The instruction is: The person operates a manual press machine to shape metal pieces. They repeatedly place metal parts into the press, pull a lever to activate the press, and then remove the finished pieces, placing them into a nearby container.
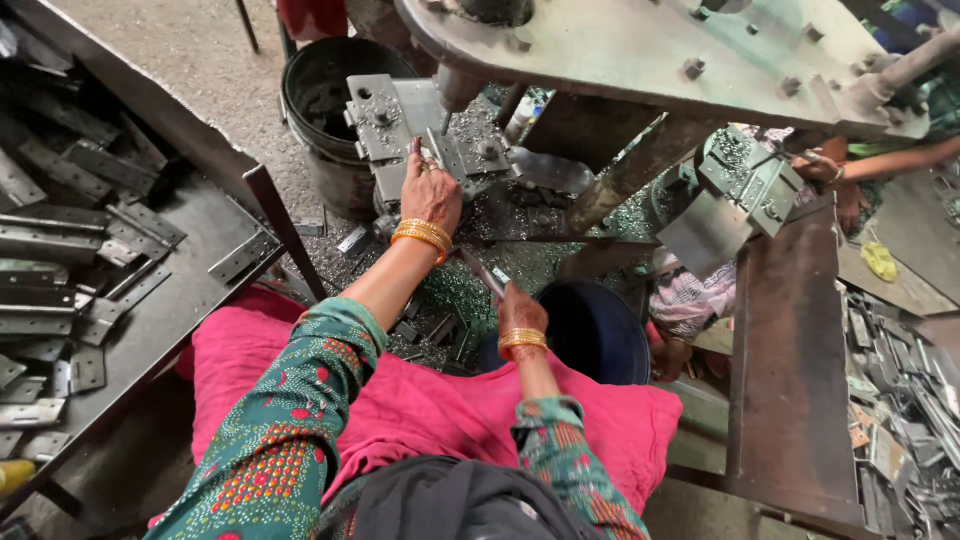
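Note:
My left hand (pixel 430 190), with gold bangles on the wrist, reaches forward and rests its fingers on the grey steel die block (pixel 395 125) of a press machine. My right hand (pixel 520 312), also bangled, is closed around a thin metal rod (pixel 482 272) that points up and left toward the die. A dark blue bucket (pixel 597 330) stands just right of that hand. Small metal chips (pixel 450 290) litter the press bed between my hands. A pink cloth (pixel 440 405) covers my lap.
A black bucket (pixel 325 110) stands behind the die. Several flat metal strips (pixel 80 240) lie on a dark table at left. More metal parts (pixel 905 410) pile at right. Another person's hand (pixel 825 170) works at a second die (pixel 745 190). The heavy press frame (pixel 650 50) overhangs.

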